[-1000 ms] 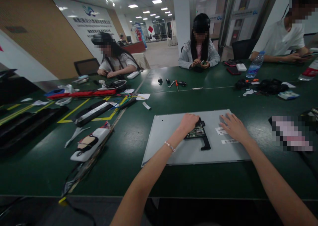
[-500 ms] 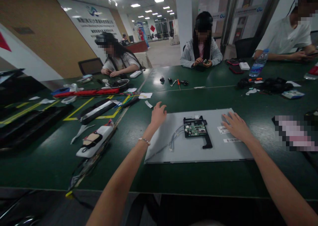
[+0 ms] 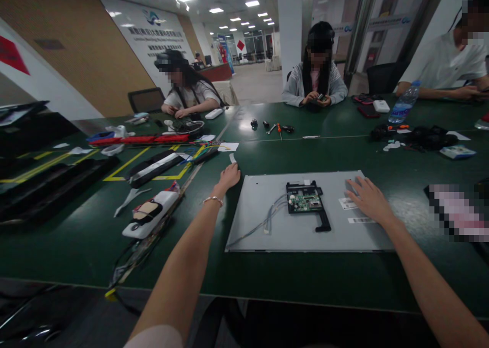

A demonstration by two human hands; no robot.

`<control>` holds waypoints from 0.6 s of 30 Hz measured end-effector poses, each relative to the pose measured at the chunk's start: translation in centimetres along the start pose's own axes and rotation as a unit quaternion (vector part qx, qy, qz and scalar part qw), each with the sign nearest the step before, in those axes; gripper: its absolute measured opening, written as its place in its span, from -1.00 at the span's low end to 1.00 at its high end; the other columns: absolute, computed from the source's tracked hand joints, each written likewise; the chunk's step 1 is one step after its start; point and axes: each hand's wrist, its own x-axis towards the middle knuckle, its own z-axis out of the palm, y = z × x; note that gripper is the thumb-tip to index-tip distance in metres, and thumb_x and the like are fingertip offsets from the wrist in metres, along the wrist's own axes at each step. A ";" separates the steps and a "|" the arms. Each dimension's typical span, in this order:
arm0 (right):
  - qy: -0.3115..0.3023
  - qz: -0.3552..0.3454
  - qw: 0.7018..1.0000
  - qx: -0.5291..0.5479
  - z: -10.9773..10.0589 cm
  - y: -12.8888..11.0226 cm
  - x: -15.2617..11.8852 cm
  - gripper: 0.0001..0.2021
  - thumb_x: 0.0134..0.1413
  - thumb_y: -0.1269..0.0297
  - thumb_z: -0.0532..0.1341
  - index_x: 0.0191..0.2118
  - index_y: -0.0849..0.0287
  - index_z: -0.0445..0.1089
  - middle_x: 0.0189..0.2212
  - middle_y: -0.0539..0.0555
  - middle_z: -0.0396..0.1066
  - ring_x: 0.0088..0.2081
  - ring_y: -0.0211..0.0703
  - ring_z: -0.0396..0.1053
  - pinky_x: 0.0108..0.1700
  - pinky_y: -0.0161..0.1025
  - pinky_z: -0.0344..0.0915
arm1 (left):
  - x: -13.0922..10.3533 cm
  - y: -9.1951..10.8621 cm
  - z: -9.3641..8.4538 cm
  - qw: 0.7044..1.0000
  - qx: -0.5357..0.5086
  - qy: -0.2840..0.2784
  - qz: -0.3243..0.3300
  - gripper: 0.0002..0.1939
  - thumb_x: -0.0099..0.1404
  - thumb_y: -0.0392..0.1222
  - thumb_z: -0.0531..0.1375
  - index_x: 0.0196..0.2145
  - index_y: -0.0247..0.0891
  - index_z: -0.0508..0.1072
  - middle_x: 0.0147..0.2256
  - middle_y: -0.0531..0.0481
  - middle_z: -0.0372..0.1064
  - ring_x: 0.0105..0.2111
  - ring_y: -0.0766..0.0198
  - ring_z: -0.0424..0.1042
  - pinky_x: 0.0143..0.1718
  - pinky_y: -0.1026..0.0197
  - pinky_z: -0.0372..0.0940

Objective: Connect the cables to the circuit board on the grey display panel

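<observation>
A flat grey display panel (image 3: 260,197) lies on the table in front of me, its back facing up. On it sit a green circuit board (image 3: 304,202) in a black bracket (image 3: 323,220) and a bundle of thin grey cables (image 3: 270,215). My right hand (image 3: 369,197) rests on the panel's right part by the white labels, fingers spread. Just beyond the panel's upper left corner, my left hand (image 3: 230,176) is closed, its fingertips at the near end of a small white strip (image 3: 233,158). The fingertips' contact is partly hidden.
Left of the panel lie a white device with wires (image 3: 151,215), a black-and-white bar (image 3: 156,168) and long black trays (image 3: 57,195). Small tools (image 3: 278,129) lie farther back. A water bottle (image 3: 405,103) stands back right. Several people sit around the table.
My left hand has left the panel's upper left edge, moving left to the white strip, and its fingers have closed. The strip now lies at a steeper angle. My right hand stays on the panel.
</observation>
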 end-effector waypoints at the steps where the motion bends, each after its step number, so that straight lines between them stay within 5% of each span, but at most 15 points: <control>1: 0.001 0.000 1.000 -0.002 -0.1 0.0 0.0 -0.44 0.32 -0.04 -0.13 0.31 0.06 0.16 0.32 0.23 0.08 0.32 0.26 0.00 0.20 0.16 0.15 | -0.1 0.3 -0.1 1.000 0.000 0.006 0.002 -0.56 0.40 -0.27 -0.07 0.20 -0.33 0.23 0.29 -0.23 0.11 0.28 0.07 0.11 0.25 -0.02 0.10; 8: 0.000 -0.002 1.000 -0.005 0.0 0.1 -0.1 -0.42 0.33 -0.05 -0.14 0.32 0.08 0.15 0.32 0.24 0.07 0.32 0.26 0.00 0.21 0.16 0.14 | -3.0 4.1 -0.9 0.973 -0.007 0.162 0.162 -0.66 0.43 -0.36 -0.07 0.09 -0.45 0.30 0.09 -0.23 0.32 0.07 0.18 0.31 0.16 0.12 0.19; 12: -0.002 -0.002 1.000 -0.007 0.3 0.4 0.0 -0.41 0.32 -0.07 -0.13 0.33 0.07 0.13 0.33 0.25 0.07 0.32 0.29 0.00 0.19 0.20 0.15 | -7.1 7.8 -1.5 0.961 0.017 0.123 0.247 -0.74 0.43 -0.37 -0.03 -0.04 -0.30 0.39 -0.02 -0.09 0.40 -0.06 0.24 0.37 0.04 0.20 0.27; 15: -0.004 -0.004 1.000 -0.010 0.4 0.5 0.0 -0.41 0.32 -0.06 -0.14 0.33 0.08 0.13 0.33 0.25 0.07 0.32 0.30 0.00 0.18 0.22 0.17 | -11.0 10.6 -1.8 0.906 0.144 0.072 0.392 -0.80 0.39 -0.41 0.03 -0.15 -0.32 0.42 -0.13 -0.13 0.43 -0.16 0.16 0.41 -0.09 0.14 0.32; 18: 0.002 -0.006 1.000 -0.009 0.3 0.5 0.0 -0.41 0.32 -0.06 -0.14 0.33 0.10 0.14 0.33 0.27 0.06 0.32 0.32 0.00 0.18 0.20 0.17 | -14.8 12.5 -1.9 0.882 0.181 0.068 0.431 -0.84 0.34 -0.45 0.07 -0.20 -0.35 0.41 -0.22 -0.15 0.42 -0.24 0.13 0.43 -0.21 0.11 0.33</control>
